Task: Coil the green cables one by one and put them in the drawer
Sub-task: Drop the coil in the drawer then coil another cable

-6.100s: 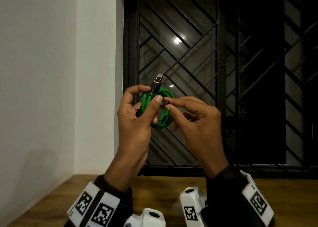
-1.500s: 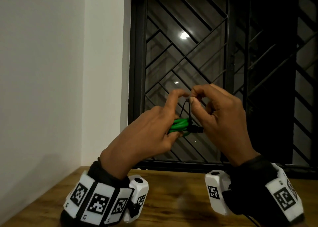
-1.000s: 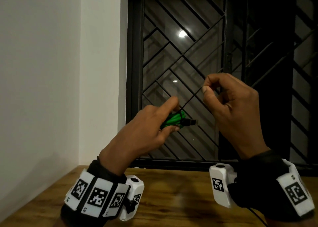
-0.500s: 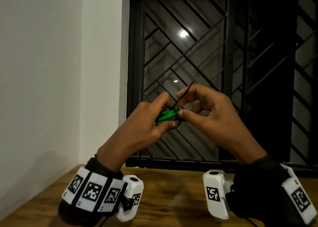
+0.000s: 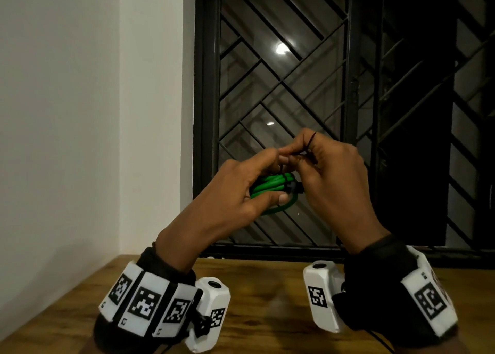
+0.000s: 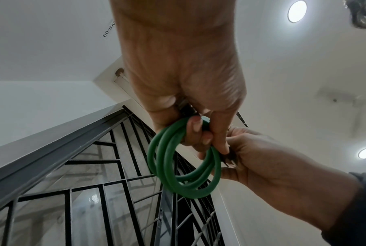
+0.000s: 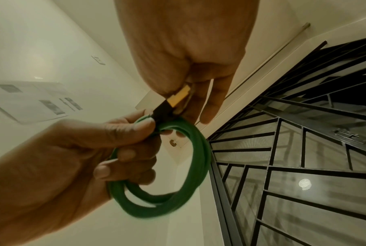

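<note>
Presently the coiled green cable [image 5: 270,188] is gripped by the left hand [image 5: 235,192] above the table [image 5: 267,300], while a thin black tie [image 5: 310,144] is pinched by the right hand [image 5: 332,176]. Ideally, the tie should be drawn snug so no loop is loosened. A barred window [image 5: 334,85] is faced; no drawer is seen.
</note>
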`<state>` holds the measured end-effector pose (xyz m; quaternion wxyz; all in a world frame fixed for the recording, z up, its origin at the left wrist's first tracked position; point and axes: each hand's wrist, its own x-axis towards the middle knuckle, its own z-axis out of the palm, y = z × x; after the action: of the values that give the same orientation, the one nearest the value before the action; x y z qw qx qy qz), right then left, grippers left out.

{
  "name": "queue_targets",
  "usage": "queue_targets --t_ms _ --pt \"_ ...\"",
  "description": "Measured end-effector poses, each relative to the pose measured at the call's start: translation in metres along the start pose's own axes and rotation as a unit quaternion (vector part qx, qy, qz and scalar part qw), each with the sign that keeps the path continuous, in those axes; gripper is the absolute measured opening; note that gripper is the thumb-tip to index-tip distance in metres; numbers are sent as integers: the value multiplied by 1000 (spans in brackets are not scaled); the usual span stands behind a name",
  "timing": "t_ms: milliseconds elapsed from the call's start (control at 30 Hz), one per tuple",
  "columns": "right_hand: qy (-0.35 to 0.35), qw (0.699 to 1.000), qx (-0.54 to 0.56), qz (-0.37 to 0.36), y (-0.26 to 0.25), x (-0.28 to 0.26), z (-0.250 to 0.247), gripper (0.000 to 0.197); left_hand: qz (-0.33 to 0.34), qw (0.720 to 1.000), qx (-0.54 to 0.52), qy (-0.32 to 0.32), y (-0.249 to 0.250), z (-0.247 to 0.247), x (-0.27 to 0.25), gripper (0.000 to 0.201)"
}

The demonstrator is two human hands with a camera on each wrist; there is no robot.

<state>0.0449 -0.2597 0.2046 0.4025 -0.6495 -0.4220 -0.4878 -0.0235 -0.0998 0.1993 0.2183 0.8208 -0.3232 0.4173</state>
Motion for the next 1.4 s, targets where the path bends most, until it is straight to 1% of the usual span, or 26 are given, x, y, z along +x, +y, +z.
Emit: queue_targets --t_ms 100,233,300,367,433,500,633,733,800,900,967,1067,1133,1200,1267,1300,1400 --pt "14 999 42 8 -2 -1 2 20 0 1000 -19 -8 1 -2 0 36" --pt "21 997 75 28 -7 -1 7 16 -3 999 -34 -6 -1 -8 -1 24" --pt "10 993 101 55 -7 0 8 13 -11 999 -41 1 -3 -11 -3 21" --pt "-19 987 138 77 -7 3 6 10 -25 999 -33 5 -5 -14 -3 25" --pt "-52 980 176 81 -5 6 3 8 -39 999 -32 18 -6 -16 -3 30" --pt "-82 973 197 92 -3 7 1 12 -48 998 -38 33 -6 -16 -3 32" --pt "-151 964 200 92 -1 9 -4 21 -67 994 -69 59 -5 -16 -3 26" --pt "-186 949 235 101 1 9 -11 30 -67 990 -97 82 -5 -16 -2 20" --pt "-212 940 252 90 3 10 -14 27 -71 989 -98 80 -6 -15 -2 19" --pt "-211 942 252 66 3 12 -16 17 -78 989 -90 84 -8 -12 -2 24" --pt "-198 946 247 66 1 13 -20 18 -86 988 -89 90 -8 -12 -1 27" --pt "-171 951 241 86 -3 13 -28 19 -84 991 -60 84 -9 -20 0 24" --pt "-176 952 227 105 -6 14 -35 23 -81 993 -49 77 -7 -23 -1 23" --pt "-226 943 200 137 -10 18 -47 27 -78 993 -58 69 -3 -22 -1 22" --pt "-303 922 174 168 -15 21 -61 27 -81 991 -87 54 3 -18 0 23" --pt "-328 913 166 179 -18 21 -69 27 -80 991 -98 44 6 -14 1 23" --pt "-336 910 137 201 -23 14 -97 25 -75 988 -134 12 17 3 3 23"
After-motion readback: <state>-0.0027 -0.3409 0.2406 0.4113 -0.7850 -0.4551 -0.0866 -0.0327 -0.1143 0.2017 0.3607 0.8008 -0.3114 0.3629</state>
